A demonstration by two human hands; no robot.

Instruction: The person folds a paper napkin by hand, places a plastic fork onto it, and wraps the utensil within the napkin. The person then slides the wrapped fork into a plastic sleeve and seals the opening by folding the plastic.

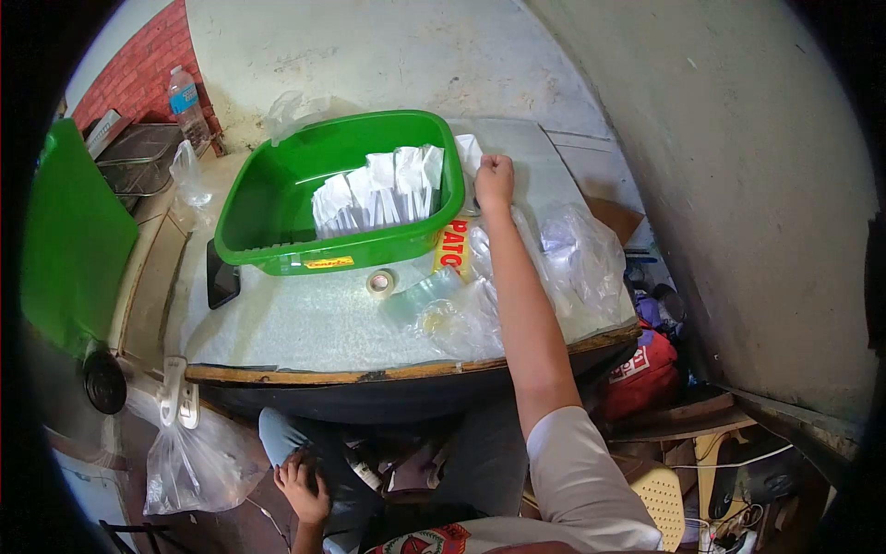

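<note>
Two walls [369, 55] bordered a grey, wood-edged tabletop [295, 332]. On it, a green tub [388, 247] held thin white packets [381, 175], crowded in its right half. Another white packet [468, 150] lay just right of the tub, beside the clenched right hand [494, 185]; whether it was grasped could not be told. The left hand [303, 489] rested loosely on a leg [353, 503].

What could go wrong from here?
The right hand reaches past loose clear plastic bags near the table's front edge; drawing the arm back might drag some off. The white packets lean in the green basin and could slump if it is bumped. A leftward shove of the basin might push the phone beside it.
</note>
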